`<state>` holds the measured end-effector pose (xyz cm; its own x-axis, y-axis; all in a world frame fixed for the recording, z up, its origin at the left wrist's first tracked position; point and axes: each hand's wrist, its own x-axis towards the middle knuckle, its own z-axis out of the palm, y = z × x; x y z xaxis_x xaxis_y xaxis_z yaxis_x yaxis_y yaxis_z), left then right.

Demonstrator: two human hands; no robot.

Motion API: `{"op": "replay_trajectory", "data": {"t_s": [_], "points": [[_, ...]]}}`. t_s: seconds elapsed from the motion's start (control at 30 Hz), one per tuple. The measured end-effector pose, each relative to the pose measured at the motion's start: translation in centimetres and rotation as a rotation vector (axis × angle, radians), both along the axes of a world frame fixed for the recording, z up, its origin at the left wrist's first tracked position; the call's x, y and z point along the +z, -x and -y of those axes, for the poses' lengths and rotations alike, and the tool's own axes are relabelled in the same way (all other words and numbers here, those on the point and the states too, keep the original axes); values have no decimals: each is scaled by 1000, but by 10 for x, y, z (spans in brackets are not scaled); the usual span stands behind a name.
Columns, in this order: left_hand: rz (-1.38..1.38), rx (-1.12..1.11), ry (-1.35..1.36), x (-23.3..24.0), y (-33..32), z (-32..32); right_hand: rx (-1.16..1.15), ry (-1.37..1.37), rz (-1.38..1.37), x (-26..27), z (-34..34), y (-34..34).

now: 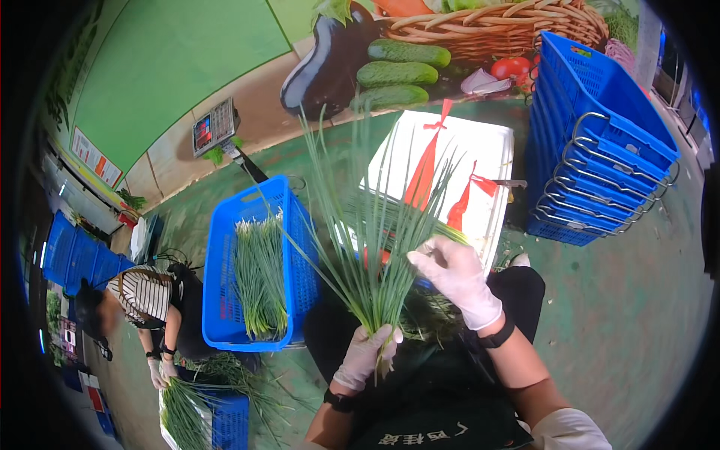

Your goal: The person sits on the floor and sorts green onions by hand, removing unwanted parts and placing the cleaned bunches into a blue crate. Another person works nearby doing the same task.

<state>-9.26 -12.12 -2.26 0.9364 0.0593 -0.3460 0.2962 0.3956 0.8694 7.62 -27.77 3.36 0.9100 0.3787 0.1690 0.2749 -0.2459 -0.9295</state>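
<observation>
My left hand [368,354], in a white glove, grips a bunch of thin scallions [377,281] near its lower ends. The long green leaves fan upward and away from me. Curled at the right side of the leaves is my gloved right hand [455,275], its fingertips touching or very near them; whether a leaf is pinched there I cannot tell. Behind the bunch, more scallions [450,232] lie on a white foam board or box [484,146] with red strips on it. Loose trimmed leaves [430,320] lie below my right hand.
A blue plastic crate [304,225] holding scallions [259,281] stands at left. Nested blue crates [602,163] with metal handles rise at right. A knife [512,183] rests on the foam's right edge. A digital scale [215,128] stands behind. At lower left, another person [149,298] handles scallions [185,416].
</observation>
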Motion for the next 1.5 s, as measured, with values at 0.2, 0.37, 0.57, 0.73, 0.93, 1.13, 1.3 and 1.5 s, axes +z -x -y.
{"op": "replay_trajectory", "data": {"t_s": [0.2,0.37,0.57,0.73,0.93,1.13,1.3,1.5], "points": [[47,13,-158,4,-1,5,166,-50,-92,-16,-12,-17],[35,28,-113,4,-1,5,318,-302,-370,-27,-13,-22],[-5,14,36,4,3,1,316,-330,-493,-28,-8,-23],[-40,37,115,5,9,-3,182,-446,-535,-36,1,-39],[-104,125,247,3,23,-28,-143,-1025,-383,-21,56,-114],[-20,181,424,5,21,-38,-15,-854,-540,-53,64,-82],[-62,-39,371,2,7,-17,713,-573,-888,-94,1,19],[-236,-293,294,-2,18,-10,384,-1067,-1227,-97,-42,38]]}}
